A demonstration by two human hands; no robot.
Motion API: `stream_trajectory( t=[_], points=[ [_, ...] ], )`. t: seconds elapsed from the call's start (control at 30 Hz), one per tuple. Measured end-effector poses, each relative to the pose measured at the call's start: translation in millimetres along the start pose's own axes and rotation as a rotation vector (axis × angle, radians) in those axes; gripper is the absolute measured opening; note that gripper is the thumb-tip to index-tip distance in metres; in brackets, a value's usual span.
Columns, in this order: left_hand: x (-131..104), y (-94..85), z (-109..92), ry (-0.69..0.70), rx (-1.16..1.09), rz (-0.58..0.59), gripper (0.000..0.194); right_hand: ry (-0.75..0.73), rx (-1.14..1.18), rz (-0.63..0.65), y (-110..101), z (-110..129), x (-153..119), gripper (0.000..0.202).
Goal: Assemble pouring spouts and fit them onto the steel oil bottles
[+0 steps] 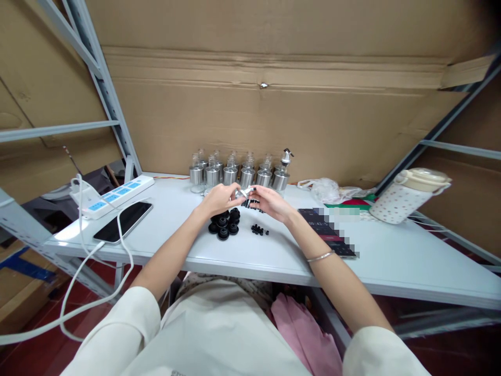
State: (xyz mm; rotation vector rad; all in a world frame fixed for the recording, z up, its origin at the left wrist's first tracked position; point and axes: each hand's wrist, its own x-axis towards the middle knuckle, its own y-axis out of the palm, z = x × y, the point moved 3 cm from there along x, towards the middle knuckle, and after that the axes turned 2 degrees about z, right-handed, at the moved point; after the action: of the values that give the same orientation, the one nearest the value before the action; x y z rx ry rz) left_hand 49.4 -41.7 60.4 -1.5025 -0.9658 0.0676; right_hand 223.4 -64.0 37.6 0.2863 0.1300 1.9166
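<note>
Above the table my left hand (224, 199) is closed on a small silver spout piece (245, 192). My right hand (271, 202) meets it from the other side, thumb and forefinger pinching a small black part (254, 189) at the spout's end. Whether the two parts are joined is too small to tell. Below my left hand lies a cluster of round black stoppers (223, 225). Several tiny black pieces (258, 229) lie below my right hand, and a row of small dark parts (256, 206) is partly hidden behind its fingers.
Behind my hands stand several glass bottles with silver sleeves (212, 174); the rightmost carries a pourer (287, 156). On the left are a power strip (121, 196) and a phone (124, 222). To the right lie a dark screen device (326, 230), a plastic bag (324, 190) and a dotted jug (407, 198).
</note>
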Motion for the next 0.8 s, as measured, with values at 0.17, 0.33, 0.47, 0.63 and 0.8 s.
stream_trajectory(
  t=[0.17, 0.33, 0.47, 0.63, 0.8],
  points=[
    [-2, -19.2, 14, -0.133, 0.011, -0.163, 0.032, -0.041, 0.147, -0.108, -3, 3, 3, 0.029],
    [-1, -18.2, 22, -0.189, 0.101, -0.164, 0.022, -0.065, 0.187, -0.096, -1, 5, 3, 0.027],
    [-1, -9.8, 25, -0.139, 0.119, -0.075, 0.019, -0.078, 0.169, -0.085, 2, 7, 1, 0.026],
    [-1, -0.3, 22, -0.047, 0.033, 0.028, 0.020, -0.104, 0.163, -0.089, -1, 7, 2, 0.028],
    [-2, -0.8, 11, -0.096, -0.008, 0.066, 0.027, -0.083, 0.189, -0.154, -9, 2, 6, 0.028]
  ],
)
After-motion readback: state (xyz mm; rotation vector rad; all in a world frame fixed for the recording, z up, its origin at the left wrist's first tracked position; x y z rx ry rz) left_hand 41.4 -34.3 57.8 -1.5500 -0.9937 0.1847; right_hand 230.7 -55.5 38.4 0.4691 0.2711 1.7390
